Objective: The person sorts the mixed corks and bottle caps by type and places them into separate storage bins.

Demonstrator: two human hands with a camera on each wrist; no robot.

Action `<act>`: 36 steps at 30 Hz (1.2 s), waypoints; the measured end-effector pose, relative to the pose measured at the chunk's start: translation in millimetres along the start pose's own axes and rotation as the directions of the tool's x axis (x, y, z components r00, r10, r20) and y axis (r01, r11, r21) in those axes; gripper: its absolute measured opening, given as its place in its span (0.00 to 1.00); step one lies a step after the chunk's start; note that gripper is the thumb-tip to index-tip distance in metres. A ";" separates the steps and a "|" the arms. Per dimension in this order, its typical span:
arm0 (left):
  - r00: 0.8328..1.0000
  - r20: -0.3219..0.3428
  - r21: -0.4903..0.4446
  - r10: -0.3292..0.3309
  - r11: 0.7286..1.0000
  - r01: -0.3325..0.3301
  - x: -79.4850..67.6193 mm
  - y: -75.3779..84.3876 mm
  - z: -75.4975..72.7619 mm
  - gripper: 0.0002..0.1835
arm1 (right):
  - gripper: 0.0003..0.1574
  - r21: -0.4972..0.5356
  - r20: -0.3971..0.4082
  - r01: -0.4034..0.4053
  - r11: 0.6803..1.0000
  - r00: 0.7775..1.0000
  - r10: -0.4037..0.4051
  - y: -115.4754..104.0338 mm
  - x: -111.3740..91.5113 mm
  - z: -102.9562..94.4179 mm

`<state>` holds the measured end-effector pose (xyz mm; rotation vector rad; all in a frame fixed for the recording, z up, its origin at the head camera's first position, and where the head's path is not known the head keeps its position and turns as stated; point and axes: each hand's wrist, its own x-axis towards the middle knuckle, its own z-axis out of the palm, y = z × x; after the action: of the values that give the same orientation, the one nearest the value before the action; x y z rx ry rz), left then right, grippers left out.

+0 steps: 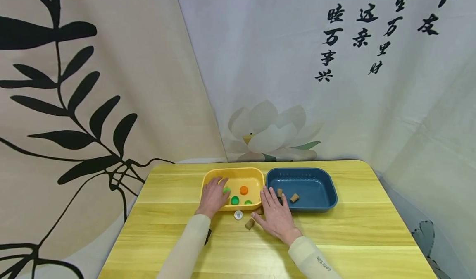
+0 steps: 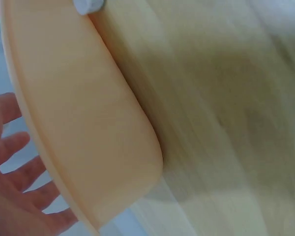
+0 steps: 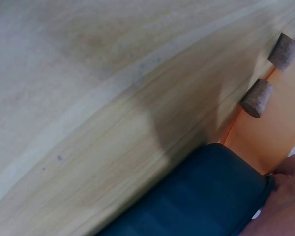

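Most of the head view, we note, is taken up by a printed backdrop [image 1: 167,64] behind a wood-grain counter [image 1: 357,237]. On the counter we record a blue tray [image 1: 312,188] and, just beside it on the left, a yellow tray [image 1: 238,173] of similar shape. The left hand [image 1: 213,196] reaches over the left end of the yellow tray, fingers spread and slightly bent, gripping nothing we can see. The right hand [image 1: 276,218] is at the blue tray's near-left corner, fingers extended, thumb apart, likewise gripping nothing visible; we cannot tell whether it touches the rim. We count four corks. Two lie inside the blue tray, one [image 1: 294,198] in plain view, another [image 1: 279,192] by the right fingertips; on the counter, one [image 3: 257,98] sits just beside the yellow tray, another [image 1: 250,224] near it. Inside the yellow tray we find an orange cap [image 1: 243,190] and three green caps [image 1: 235,200], one partly hidden by the left hand. A white cap [image 1: 238,215] lies on the counter, just before that tray.
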<state>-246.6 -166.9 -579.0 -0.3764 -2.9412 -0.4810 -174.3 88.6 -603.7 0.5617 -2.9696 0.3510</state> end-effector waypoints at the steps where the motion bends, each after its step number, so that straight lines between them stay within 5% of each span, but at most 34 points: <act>1: 1.000 -0.020 -0.014 0.009 1.000 -0.009 -2.7 0.9 -1.0 0.27 | 0.56 0.000 0.001 -0.001 1.000 1.000 0.001 -0.2 0.0 -0.1; 17: 0.942 -0.289 -0.062 0.167 0.979 -0.193 -63.9 8.1 -7.3 0.31 | 0.56 -0.015 -0.017 0.004 1.000 1.000 -0.005 -0.6 1.0 0.1; 27: 0.933 -0.273 -0.041 0.236 0.966 -0.256 -94.3 15.5 3.3 0.30 | 0.57 -0.017 -0.005 0.000 1.000 1.000 0.000 -1.7 0.2 1.2; 36: 0.915 -0.221 0.032 0.337 0.940 -0.338 -105.5 26.2 5.9 0.26 | 0.57 -0.010 -0.005 -0.006 1.000 1.000 0.006 -2.4 0.0 0.3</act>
<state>-139.0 -164.3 -595.2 -0.7616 -2.5825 -0.4513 -173.4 86.3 -603.5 0.5506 -2.9667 0.3380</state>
